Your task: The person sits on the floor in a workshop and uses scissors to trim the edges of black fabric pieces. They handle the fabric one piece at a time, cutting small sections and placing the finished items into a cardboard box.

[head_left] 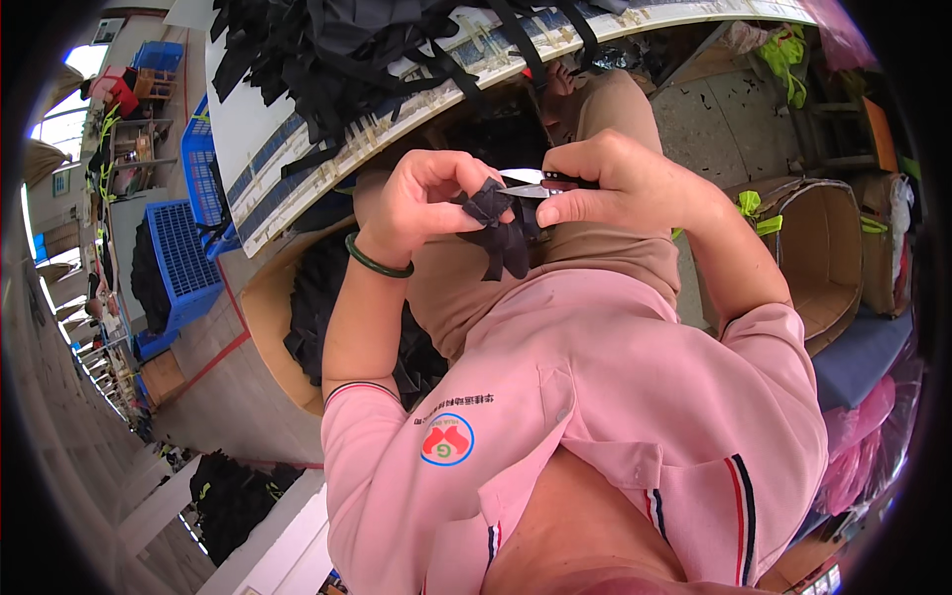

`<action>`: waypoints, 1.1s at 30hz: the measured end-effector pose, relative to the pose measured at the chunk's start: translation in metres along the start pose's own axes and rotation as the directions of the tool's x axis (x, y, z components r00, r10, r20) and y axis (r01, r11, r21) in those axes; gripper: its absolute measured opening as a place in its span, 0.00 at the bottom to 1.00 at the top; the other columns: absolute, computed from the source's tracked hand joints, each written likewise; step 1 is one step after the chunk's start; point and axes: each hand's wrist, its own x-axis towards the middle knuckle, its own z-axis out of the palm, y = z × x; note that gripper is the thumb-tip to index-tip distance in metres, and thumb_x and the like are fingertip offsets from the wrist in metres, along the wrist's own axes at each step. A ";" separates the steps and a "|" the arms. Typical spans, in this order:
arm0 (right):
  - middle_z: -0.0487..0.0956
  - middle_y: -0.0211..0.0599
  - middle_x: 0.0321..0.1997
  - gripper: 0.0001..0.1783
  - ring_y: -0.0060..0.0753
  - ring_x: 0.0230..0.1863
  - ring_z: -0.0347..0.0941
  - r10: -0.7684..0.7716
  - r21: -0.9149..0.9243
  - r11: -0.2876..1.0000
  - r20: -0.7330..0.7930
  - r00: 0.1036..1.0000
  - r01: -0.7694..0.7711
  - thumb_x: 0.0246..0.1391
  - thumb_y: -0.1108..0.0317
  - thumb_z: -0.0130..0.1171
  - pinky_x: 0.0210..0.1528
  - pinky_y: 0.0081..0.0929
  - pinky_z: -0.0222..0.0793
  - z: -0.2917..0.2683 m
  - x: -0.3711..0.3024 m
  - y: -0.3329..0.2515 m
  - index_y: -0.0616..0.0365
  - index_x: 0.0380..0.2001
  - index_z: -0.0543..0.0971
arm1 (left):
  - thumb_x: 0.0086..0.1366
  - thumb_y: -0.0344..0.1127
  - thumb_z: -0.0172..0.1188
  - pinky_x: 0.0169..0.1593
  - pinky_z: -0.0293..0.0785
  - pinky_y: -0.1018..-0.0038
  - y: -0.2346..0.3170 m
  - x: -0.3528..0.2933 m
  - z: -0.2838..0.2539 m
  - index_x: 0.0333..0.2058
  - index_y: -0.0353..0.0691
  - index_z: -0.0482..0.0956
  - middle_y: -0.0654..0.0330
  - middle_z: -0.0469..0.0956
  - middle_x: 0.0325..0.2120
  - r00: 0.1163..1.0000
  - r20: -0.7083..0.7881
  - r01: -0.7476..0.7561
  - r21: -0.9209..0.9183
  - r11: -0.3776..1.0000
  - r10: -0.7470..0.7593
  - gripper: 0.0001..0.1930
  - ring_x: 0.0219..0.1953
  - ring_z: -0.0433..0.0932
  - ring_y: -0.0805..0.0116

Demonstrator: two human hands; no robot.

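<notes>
My left hand [421,203] pinches a small black fabric piece [499,230] in front of my chest; a green bangle sits on that wrist. My right hand [620,178] grips small scissors [531,185], their silver blades touching the top of the fabric. Loose black straps of the piece hang down over my lap. Both hands are close together above my tan trousers.
A white worktable [253,149] ahead carries a heap of black fabric pieces [347,50]. A cardboard bin [263,317] with black pieces stands at my left, another cardboard box [828,258] at my right. Blue plastic crates [178,258] stand further left.
</notes>
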 end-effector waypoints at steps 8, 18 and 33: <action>0.66 0.38 0.14 0.22 0.36 0.15 0.59 -0.082 -0.079 0.993 0.087 0.993 0.089 0.48 0.52 0.66 0.20 0.30 0.55 0.000 0.001 -0.003 0.64 0.26 0.75 | 0.44 0.24 0.60 0.41 0.73 0.78 -0.004 0.004 -0.011 0.27 0.29 0.77 0.51 0.80 0.28 0.963 0.182 0.224 -0.133 0.965 -0.198 0.08 0.32 0.79 0.68; 0.65 0.43 0.11 0.25 0.48 0.16 0.63 -0.124 -0.196 0.970 0.123 0.985 0.146 0.48 0.49 0.63 0.20 0.37 0.55 0.005 0.005 -0.004 0.62 0.18 0.70 | 0.47 0.23 0.62 0.42 0.73 0.79 -0.001 0.004 -0.009 0.29 0.30 0.78 0.54 0.81 0.29 0.907 0.259 0.362 -0.071 0.929 -0.333 0.08 0.33 0.80 0.70; 0.68 0.47 0.13 0.27 0.52 0.18 0.65 -0.076 -0.211 0.970 0.219 0.973 0.124 0.50 0.47 0.61 0.22 0.39 0.57 0.004 0.008 -0.010 0.63 0.18 0.71 | 0.48 0.24 0.62 0.41 0.72 0.81 0.003 0.005 -0.001 0.29 0.31 0.78 0.57 0.81 0.28 0.862 0.281 0.441 -0.005 0.898 -0.422 0.07 0.33 0.80 0.73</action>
